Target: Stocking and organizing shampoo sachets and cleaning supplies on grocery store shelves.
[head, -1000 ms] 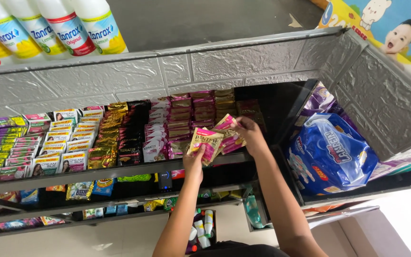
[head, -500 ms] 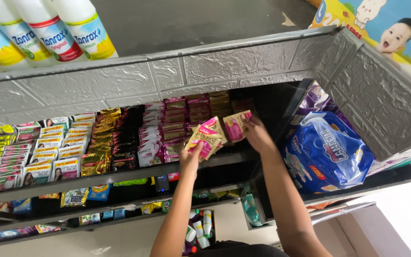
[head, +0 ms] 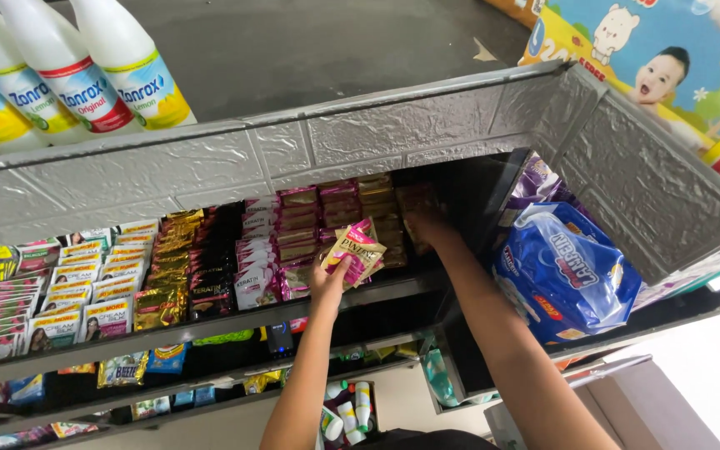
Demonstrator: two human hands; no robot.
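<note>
Grey brick-patterned shelving (head: 393,137) fills my view, its rows packed with sachets. Near the upper shelf's right end, my left hand (head: 331,283) pinches a small stack of pink-and-gold sachets (head: 357,248). Just right of it, my right hand (head: 428,227) reaches among brown sachets (head: 385,218); its grip I cannot tell.

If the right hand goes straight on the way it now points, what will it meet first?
Probably the brown sachets stacked at the shelf's back right: the right hand reaches in there and looks already at them. Depth is unclear.
</note>
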